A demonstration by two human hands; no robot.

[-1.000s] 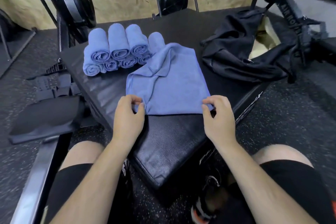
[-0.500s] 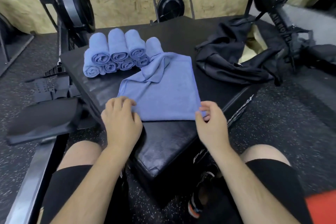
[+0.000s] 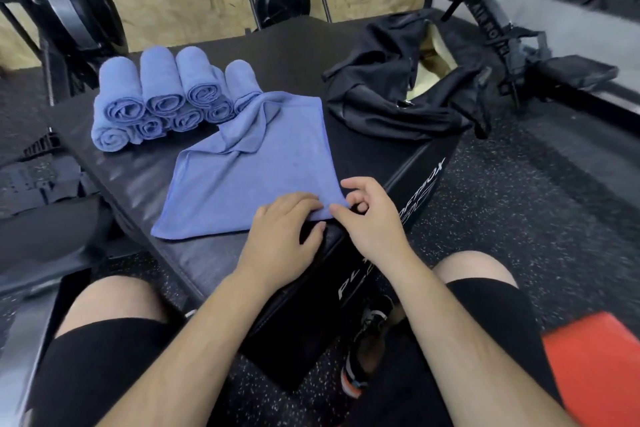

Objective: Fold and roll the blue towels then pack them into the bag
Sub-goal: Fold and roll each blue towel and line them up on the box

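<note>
We see the flat towel [image 3: 256, 180] spread on the padded box [image 3: 214, 260], a loose crease rumpling its far-left part. The rolled towels [image 3: 156, 104] are stacked just beyond it at the far left, and the bag [image 3: 391, 87] lies gaping at the far right. The right hand [image 3: 374, 222] pinches the towel's near-right corner. The left hand [image 3: 284, 229] lies just beside it with fingers on the near hem; whether it grips, we cannot tell. We judge the folding step to be beginning, and the next move calls for carrying this corner across the cloth. The corner sits close to the box's right edge, while bare top at the near left offers room.
</note>
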